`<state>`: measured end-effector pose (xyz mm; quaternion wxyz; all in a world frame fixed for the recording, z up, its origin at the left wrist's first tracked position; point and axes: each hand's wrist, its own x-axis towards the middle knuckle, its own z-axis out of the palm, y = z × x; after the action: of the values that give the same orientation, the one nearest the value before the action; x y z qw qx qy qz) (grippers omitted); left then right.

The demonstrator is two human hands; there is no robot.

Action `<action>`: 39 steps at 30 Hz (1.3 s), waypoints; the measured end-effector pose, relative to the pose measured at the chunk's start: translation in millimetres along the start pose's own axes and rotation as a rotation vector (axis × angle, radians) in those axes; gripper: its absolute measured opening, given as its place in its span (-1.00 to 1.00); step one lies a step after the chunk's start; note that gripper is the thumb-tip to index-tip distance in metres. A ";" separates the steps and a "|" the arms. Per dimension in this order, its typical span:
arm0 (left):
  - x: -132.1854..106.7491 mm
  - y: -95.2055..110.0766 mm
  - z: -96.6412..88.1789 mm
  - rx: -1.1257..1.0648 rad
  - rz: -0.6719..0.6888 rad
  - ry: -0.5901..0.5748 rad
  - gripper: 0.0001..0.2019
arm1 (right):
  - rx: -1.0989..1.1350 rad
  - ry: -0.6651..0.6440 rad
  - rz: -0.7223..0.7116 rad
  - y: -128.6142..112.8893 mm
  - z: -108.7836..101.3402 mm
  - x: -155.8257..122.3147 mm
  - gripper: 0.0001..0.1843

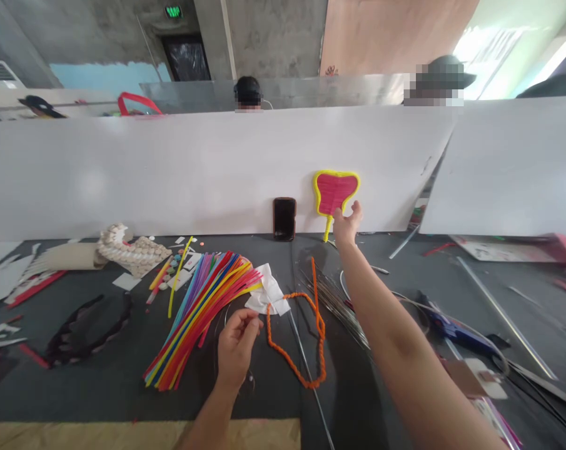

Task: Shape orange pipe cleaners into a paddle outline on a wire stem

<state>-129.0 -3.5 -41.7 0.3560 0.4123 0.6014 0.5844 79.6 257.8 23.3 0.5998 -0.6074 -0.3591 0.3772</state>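
Fingers [356,211] spread, the right hand [346,226] is hovering beside the yellow-rimmed pink fan [336,189], which is standing against the white board [207,169] and probably calling for a light grip low on its stem [328,229], while the left hand [237,342] is hovering half-curled, any pinch impossible to tell.

Right hand [348,222] at yellow-edged fan [335,190]

I see a phone [284,219] upright by the partition [184,172]. A dark headband [70,354] lies at left. A green sign [174,11] glows above.
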 end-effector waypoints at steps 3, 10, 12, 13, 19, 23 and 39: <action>0.7 4.7 3.2 -0.021 0.003 -0.019 -0.74 | 0.036 -0.109 -0.116 -9.3 -6.6 -40.0 -0.46; -0.2 8.8 6.1 0.114 -0.135 -0.212 -0.76 | -0.742 -0.663 -0.343 27.5 -96.2 -142.8 -0.83; -6.8 11.8 6.5 0.146 -0.155 -0.273 -0.77 | -0.816 -0.672 -0.315 45.5 -115.9 -162.6 -0.82; -11.7 13.8 6.8 0.160 -0.164 -0.303 -0.78 | -0.845 -0.670 -0.302 53.6 -121.5 -169.9 -0.80; -54.9 18.1 11.3 0.193 -0.246 -0.450 -0.81 | -0.858 -0.615 -0.271 79.5 -123.4 -187.2 -0.88; -78.7 11.0 16.4 0.174 -0.296 -0.446 -0.80 | -0.680 -0.592 -0.249 82.7 -129.4 -187.1 -0.89; -97.5 14.4 77.2 -0.769 -0.609 -0.537 -0.65 | 0.395 -0.628 -0.063 72.8 -135.4 -195.1 -0.72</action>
<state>-18.0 -61.1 -37.5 0.7742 0.1949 0.3251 0.5070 109.6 20.7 -44.6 0.5775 -0.3231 -0.4645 0.5885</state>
